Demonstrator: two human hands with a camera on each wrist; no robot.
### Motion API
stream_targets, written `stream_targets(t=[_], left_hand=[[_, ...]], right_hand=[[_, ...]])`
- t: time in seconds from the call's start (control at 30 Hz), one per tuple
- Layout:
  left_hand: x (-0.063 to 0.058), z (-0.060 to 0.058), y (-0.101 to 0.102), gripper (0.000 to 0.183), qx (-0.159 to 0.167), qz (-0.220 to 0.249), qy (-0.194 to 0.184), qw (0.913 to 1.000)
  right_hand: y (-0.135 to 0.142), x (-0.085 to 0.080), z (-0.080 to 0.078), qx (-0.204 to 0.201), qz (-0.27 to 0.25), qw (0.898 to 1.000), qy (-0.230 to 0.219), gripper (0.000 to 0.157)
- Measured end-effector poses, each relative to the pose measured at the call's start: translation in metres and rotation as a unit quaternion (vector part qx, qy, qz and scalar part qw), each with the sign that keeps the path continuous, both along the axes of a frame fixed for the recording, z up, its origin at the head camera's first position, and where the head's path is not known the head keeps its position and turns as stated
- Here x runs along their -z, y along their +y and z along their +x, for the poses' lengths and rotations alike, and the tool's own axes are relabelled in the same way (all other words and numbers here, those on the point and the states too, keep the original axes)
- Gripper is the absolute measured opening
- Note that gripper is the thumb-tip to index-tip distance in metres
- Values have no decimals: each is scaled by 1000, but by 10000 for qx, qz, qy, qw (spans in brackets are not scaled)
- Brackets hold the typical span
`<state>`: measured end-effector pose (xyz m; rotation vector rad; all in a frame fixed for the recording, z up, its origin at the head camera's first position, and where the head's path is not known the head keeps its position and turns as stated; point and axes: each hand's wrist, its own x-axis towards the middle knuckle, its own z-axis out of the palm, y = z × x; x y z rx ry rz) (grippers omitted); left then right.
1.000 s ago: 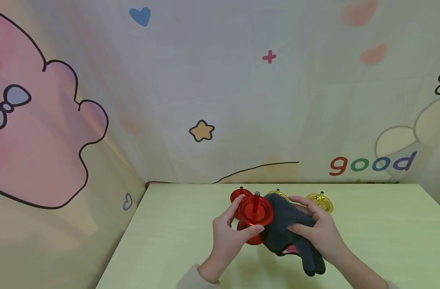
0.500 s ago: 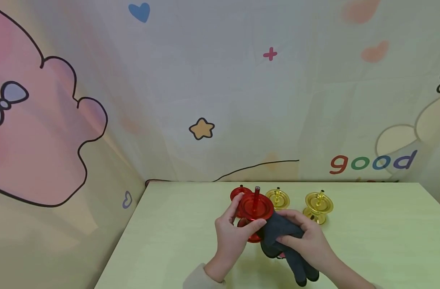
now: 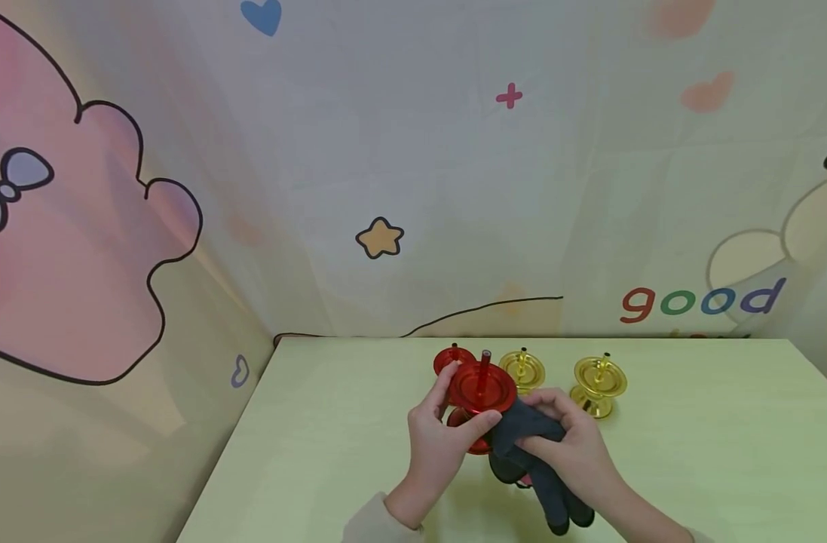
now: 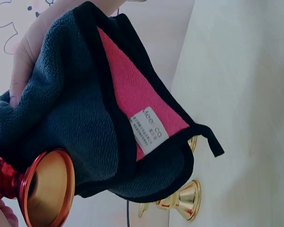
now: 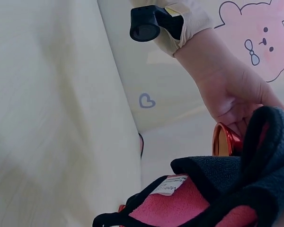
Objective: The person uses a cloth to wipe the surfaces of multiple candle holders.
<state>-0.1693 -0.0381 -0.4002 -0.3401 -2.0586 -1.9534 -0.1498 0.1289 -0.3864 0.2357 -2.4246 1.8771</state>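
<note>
Raised off the table, a shiny red metal candle holder (image 3: 479, 394), with a wide dish and a thin upright stem, is held in my left hand (image 3: 432, 439). The thumb and fingers grip it by the dish rim. My right hand (image 3: 577, 450) pinches a dark grey cloth (image 3: 547, 483) with black edging, pressed against the holder's side below the dish. The left wrist view shows the cloth's pink underside (image 4: 132, 85) and white label (image 4: 149, 130), beside the holder's hollow flared base (image 4: 48, 191). Cloth and fingers partly hide the holder's middle.
Behind my left hand stands another red candle holder (image 3: 447, 358), partly covered. Two gold candle holders, one at the middle (image 3: 522, 371) and one farther right (image 3: 599, 381), stand toward the back of the pale table (image 3: 318, 430). A printed fabric backdrop (image 3: 440, 188) rises behind.
My right hand has moved left and a little down with the cloth, drawing it closer under the dish. The gold holders now show more fully. My left hand keeps its grip.
</note>
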Motion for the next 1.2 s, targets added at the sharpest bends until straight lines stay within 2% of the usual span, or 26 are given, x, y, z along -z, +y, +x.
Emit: stream_targets(t=[0.27, 0.47, 0.6, 0.77, 0.87, 1.1, 1.2], left_hand=[[-1, 0, -5, 61, 693, 77, -93, 9975], [-4, 1, -10, 60, 1489, 39, -238, 9886], [-5, 0, -13, 60, 1758, 7, -367, 9837], [-3, 0, -11, 68, 1949, 183, -382, 9799], [-1, 1, -8, 65, 1966, 345, -248, 9796], [3, 1, -4, 58, 1871, 595, -16, 9805], [3, 2, -3, 58, 1961, 658, 71, 9783]], right_hand=[[4, 1, -4, -7, -103, 9999, -77, 37], [9, 1, -6, -19, -63, 9999, -121, 36], [11, 1, -6, -120, 27, 9999, -83, 36], [12, 1, -6, -167, 15, 9999, 32, 34], [12, -1, -5, -106, -33, 9999, 75, 34], [9, -2, -2, 212, -39, 9995, -211, 36], [9, -2, -2, 238, -126, 9994, -229, 36]])
